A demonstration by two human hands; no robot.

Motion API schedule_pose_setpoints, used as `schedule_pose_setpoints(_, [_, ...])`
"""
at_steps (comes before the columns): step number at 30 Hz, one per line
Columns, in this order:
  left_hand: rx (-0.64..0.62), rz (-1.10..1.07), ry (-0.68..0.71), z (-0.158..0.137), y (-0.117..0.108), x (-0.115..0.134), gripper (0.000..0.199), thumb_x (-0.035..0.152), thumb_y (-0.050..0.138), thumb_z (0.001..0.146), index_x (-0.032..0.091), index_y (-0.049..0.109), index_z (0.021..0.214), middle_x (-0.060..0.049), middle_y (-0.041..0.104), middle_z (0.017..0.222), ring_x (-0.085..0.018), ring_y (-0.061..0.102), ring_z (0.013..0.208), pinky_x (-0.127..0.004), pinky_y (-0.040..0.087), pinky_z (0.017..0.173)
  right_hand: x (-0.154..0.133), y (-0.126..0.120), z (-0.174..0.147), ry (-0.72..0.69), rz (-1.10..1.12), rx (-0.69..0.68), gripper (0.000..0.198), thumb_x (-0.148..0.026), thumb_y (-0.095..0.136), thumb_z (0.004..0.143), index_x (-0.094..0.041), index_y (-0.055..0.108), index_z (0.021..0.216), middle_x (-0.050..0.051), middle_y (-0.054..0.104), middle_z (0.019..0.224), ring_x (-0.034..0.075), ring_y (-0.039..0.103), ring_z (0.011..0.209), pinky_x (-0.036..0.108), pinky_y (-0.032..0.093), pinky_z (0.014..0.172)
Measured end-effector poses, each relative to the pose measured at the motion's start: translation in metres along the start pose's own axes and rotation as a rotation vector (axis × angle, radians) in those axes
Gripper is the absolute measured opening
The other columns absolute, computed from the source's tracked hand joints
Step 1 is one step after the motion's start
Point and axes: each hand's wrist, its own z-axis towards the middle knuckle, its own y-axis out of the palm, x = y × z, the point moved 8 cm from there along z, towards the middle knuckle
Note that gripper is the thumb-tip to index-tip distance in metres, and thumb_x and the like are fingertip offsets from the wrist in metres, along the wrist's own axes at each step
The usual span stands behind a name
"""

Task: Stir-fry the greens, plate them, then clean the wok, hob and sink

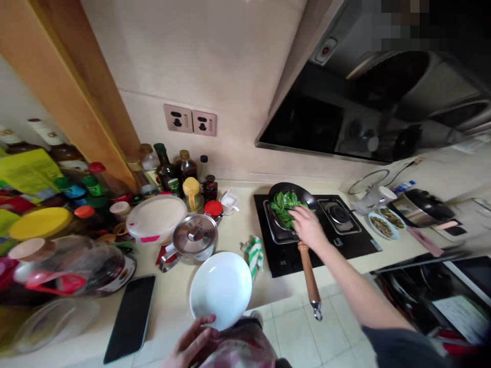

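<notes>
My left hand is at the near rim of a deep white plate, its fingers curled against the edge. The plate is bare inside and reaches over the counter's front edge. On the left burner stands a dark wok with a wooden handle pointing toward me. Green leafy vegetables are heaped in it. My right hand reaches over the wok's near side, fingers stretched out and touching the leaves; some fingertips are hidden among them.
A green-and-white cloth lies between plate and black gas stove. Left are a lidded steel pot, phone, jars and bottles. Two filled dishes and a cooker stand right. The range hood hangs overhead.
</notes>
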Motion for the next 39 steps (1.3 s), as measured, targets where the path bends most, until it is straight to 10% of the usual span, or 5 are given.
schedule_pose_setpoints(5, [-0.214,0.339,0.092,0.024,0.066,0.012,0.052,0.064,0.062,0.071,0.029,0.061,0.109,-0.002,0.067,0.097,-0.024,0.061,0.097,-0.035,0.044,0.092,0.137,-0.028,-0.126,0.038,-0.345,-0.254,0.076,-0.005,0.054,0.071,-0.03,0.038,0.141,0.01,0.06,0.117,0.024,0.061,0.096,0.035,0.053,0.077])
schedule_pose_setpoints(10, [-0.372,0.393,0.141,0.06,0.192,-0.007,0.06,0.057,0.064,0.075,0.024,0.049,0.123,-0.007,0.064,0.101,-0.023,0.063,0.092,-0.037,0.046,0.083,0.11,0.006,-0.151,-0.315,-0.269,-0.263,0.047,-0.011,0.06,0.074,-0.029,0.061,0.117,0.008,0.062,0.105,0.021,0.064,0.083,0.032,0.053,0.07])
schedule_pose_setpoints(16, [-0.203,-0.047,0.068,0.098,0.277,-0.048,0.077,0.055,0.075,0.064,0.017,0.043,0.124,-0.01,0.066,0.093,-0.022,0.067,0.073,-0.031,0.044,0.066,0.121,-0.096,-0.15,-0.314,0.094,-0.077,0.034,-0.019,0.044,0.087,-0.028,0.062,0.115,0.007,0.061,0.105,0.015,0.064,0.077,0.027,0.054,0.071])
schedule_pose_setpoints(31, [-0.084,-0.06,0.14,0.08,0.271,-0.029,0.06,0.056,0.075,0.062,0.019,0.046,0.1,0.002,0.058,0.063,-0.013,0.058,0.052,-0.026,0.035,0.054,0.228,-0.109,-0.041,0.26,0.478,0.183,0.023,-0.04,0.062,0.075,-0.021,0.072,0.085,0.005,0.071,0.078,0.017,0.066,0.065,0.026,0.051,0.063])
schedule_pose_setpoints(39, [-0.15,0.028,0.133,0.08,0.261,-0.018,0.062,0.056,0.074,0.061,0.018,0.045,0.101,0.001,0.059,0.065,-0.013,0.057,0.052,-0.027,0.034,0.055,0.206,-0.006,-0.047,0.593,1.084,0.223,0.058,-0.056,0.063,0.07,-0.009,0.065,0.104,0.005,0.065,0.066,0.018,0.065,0.057,0.034,0.057,0.06])
